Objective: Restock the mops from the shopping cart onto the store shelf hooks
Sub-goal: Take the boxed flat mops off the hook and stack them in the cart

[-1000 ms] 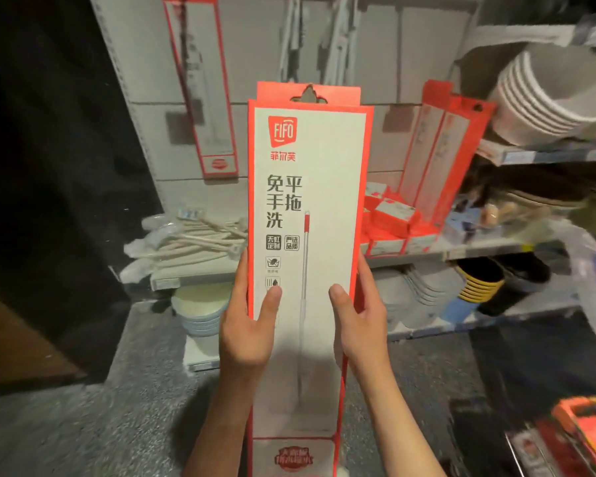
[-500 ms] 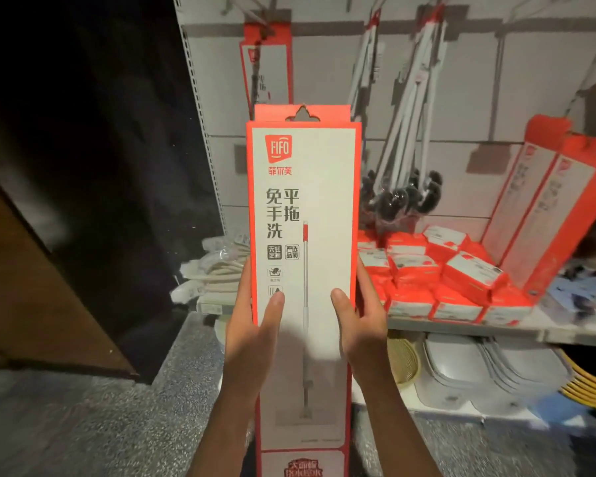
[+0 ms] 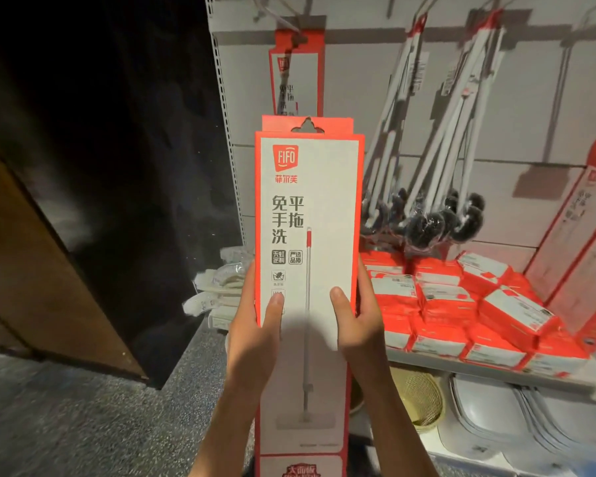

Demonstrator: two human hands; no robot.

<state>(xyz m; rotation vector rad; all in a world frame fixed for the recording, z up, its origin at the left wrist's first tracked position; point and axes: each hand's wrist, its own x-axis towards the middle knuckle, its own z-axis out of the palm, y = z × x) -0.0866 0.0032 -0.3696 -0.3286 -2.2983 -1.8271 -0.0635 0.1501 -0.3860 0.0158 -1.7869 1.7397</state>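
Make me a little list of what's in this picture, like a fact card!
held item: boxed flat mop, upright
left hand: grip on box's left edge
right hand: grip on box's right edge
hang hole: at box top, not yet on a hook
already hung: same mop box behind
shelf: stacked red packs
hanging right: long-handled brushes

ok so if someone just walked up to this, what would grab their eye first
First the tall red and white mop box, held upright at centre by the left hand and right hand. Directly behind it, a matching box already hangs on the back wall. To the right, small red packs are piled on the shelf, under hanging brushes.
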